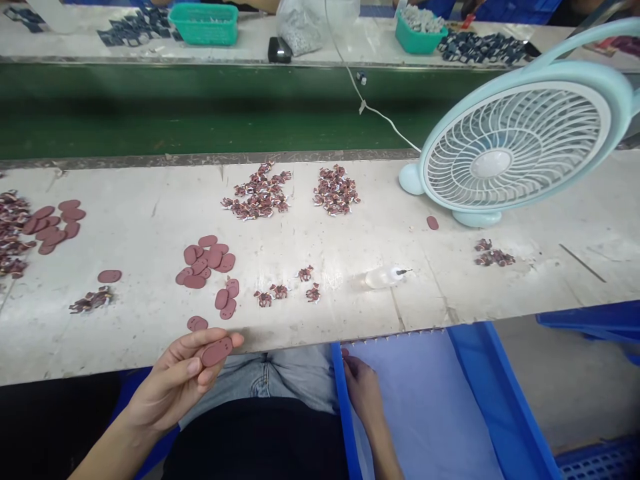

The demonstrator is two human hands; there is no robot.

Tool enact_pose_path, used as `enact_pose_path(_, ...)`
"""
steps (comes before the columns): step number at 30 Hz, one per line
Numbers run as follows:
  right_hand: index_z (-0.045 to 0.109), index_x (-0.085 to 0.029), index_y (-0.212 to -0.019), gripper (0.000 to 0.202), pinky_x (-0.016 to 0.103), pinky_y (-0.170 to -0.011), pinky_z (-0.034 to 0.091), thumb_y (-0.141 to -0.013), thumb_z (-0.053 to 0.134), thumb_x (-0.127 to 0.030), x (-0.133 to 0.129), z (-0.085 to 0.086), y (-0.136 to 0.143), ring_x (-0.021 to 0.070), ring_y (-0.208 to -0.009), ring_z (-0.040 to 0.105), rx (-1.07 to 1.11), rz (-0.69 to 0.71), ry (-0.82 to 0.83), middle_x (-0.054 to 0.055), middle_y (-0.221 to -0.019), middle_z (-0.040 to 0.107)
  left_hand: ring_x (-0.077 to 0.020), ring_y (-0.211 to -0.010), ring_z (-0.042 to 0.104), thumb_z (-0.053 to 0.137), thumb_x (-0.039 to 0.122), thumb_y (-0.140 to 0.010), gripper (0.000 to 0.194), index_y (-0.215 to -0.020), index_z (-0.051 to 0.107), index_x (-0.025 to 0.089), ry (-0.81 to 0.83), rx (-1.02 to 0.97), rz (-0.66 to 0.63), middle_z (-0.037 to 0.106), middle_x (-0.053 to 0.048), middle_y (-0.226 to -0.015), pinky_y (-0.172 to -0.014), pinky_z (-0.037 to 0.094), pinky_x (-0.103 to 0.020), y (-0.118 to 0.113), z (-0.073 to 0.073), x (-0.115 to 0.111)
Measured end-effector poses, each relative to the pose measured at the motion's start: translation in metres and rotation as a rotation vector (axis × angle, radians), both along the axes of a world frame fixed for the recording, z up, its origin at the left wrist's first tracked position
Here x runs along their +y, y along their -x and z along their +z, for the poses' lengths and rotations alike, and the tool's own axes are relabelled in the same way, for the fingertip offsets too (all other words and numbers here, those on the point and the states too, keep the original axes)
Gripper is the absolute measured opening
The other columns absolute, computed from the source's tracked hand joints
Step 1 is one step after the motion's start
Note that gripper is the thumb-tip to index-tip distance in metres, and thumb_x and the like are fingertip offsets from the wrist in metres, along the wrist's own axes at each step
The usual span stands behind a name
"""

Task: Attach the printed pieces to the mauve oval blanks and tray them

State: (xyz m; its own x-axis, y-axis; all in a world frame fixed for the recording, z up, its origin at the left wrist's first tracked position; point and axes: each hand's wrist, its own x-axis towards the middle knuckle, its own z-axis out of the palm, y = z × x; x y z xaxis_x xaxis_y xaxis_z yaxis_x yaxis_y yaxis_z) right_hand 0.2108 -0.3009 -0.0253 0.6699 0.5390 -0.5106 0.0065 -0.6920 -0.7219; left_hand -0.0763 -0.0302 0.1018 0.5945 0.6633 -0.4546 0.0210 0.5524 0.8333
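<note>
My left hand (175, 380) pinches a reddish-brown oval base (217, 352) with small holes between thumb and fingers, just in front of the table edge. My right hand (361, 383) reaches into the blue tray (500, 393) below the table, fingers bent in at its far left corner. A bit of reddish brown (345, 351) shows at those fingertips; what they hold is mostly hidden. More oval bases (200, 263) lie in a loose pile on the table. Several small brown animal figurines (279, 291) stand or lie right of them. A clear needle-tipped bottle (384, 277) lies on its side.
Two heaps of figurines (257, 193) sit near the table's back edge. A light-blue fan (520, 147) stands at the right, its white cord (385, 119) crossing the green conveyor (150, 107). Small points line the tray's far edge. Green baskets (204, 25) stand on the opposite bench.
</note>
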Motion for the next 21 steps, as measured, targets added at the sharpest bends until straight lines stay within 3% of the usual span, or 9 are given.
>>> enact_pose_path(6,0.097,-0.028,-0.087,0.063,0.051,-0.090,0.065,-0.107,0.072,-0.082,0.000,-0.005,0.001,0.0442,-0.095,0.092,0.076,0.003,0.005,0.007,-0.081,0.092,-0.0084,-0.054,0.047,0.115,0.059,-0.091,0.030,-0.117,0.109,0.045,0.024,-0.026,0.016,0.104,-0.014,-0.128,-0.049,0.057,-0.025,-0.002,0.001,0.001)
enact_pose_path(10,0.096,-0.026,-0.082,0.068,0.054,-0.085,0.065,-0.092,0.079,-0.092,-0.001,0.000,-0.007,0.0430,-0.086,0.087,0.111,-0.033,-0.006,0.010,-0.079,0.092,-0.0086,-0.059,0.060,0.118,0.051,-0.092,0.033,-0.123,0.108,0.045,0.100,-0.112,0.005,0.104,-0.012,-0.133,-0.055,0.062,-0.021,0.002,-0.001,0.001)
enact_pose_path(13,0.099,-0.025,-0.089,0.069,0.051,-0.073,0.067,-0.078,0.090,-0.093,-0.007,0.025,-0.019,0.0418,-0.083,0.087,0.171,-0.127,-0.034,0.014,-0.083,0.094,-0.0148,-0.076,0.081,0.118,0.045,-0.094,0.036,-0.127,0.107,0.043,0.175,-0.170,-0.007,0.103,-0.010,-0.139,-0.060,0.064,-0.018,0.007,-0.005,0.001)
enact_pose_path(16,0.096,-0.029,-0.083,0.065,0.042,-0.055,0.062,-0.071,0.098,-0.093,-0.013,0.064,-0.028,0.0327,-0.068,0.082,0.268,-0.226,-0.135,0.011,-0.076,0.088,-0.0218,-0.098,0.094,0.117,0.039,-0.096,0.038,-0.133,0.107,0.040,0.250,-0.185,-0.014,0.102,-0.012,-0.144,-0.064,0.064,-0.016,0.005,-0.009,-0.003)
enact_pose_path(19,0.086,-0.035,-0.076,0.073,0.038,-0.035,0.044,-0.076,0.079,-0.107,-0.005,0.099,-0.034,0.0206,-0.040,0.054,0.376,-0.260,-0.282,0.001,-0.061,0.067,-0.0243,-0.107,0.097,0.120,0.037,-0.094,0.039,-0.131,0.107,0.035,0.303,-0.190,-0.026,0.102,-0.013,-0.142,-0.067,0.064,-0.015,-0.012,-0.010,-0.015)
enact_pose_path(21,0.086,-0.038,-0.085,0.077,0.037,-0.028,0.034,-0.081,0.065,-0.112,0.009,0.115,-0.038,0.0179,-0.036,0.039,0.433,-0.259,-0.395,-0.003,-0.064,0.059,-0.0231,-0.105,0.096,0.123,0.040,-0.090,0.041,-0.127,0.107,0.034,0.330,-0.212,-0.050,0.102,-0.013,-0.138,-0.066,0.061,-0.014,-0.028,-0.009,-0.026)
